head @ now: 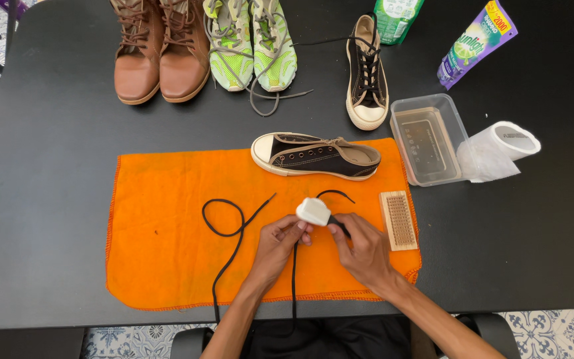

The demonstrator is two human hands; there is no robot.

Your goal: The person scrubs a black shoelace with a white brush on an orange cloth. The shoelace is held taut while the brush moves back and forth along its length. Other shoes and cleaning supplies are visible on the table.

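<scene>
A: From the head camera, where is everything relative to the orange cloth (161, 246)?

B: The cloth lies spread on the black table (48, 199). Over its near middle the left hand (279, 242) and the right hand (365, 249) meet around a black shoelace (234, 233). A small white pad (313, 211), maybe a sponge or a piece of soap, sits at their fingertips. I cannot tell exactly which fingers carry it.

A: How are the hands set?

B: Both are curled, not spread. The left pinches the lace just under the pad; the right pinches the lace beside it, thumb against fingers.

A: And the lace itself?

B: It loops across the cloth to the left of the hands, and one end runs off the near edge towards the person.

A: How would it handle?

B: I'd judge it light and limp, slipping easily if wet. A pinch close to the pad seems the best hold.

A: What else is around?

B: A black sneaker (317, 156) lies on its side at the cloth's far edge, and a wooden brush (398, 221) rests at its right edge. Beyond the cloth stand brown boots (161, 53), green trainers (252, 46) and a second black sneaker (367, 73). To the right of the cloth are a clear tub (428, 138) and a paper roll (499, 149).
</scene>
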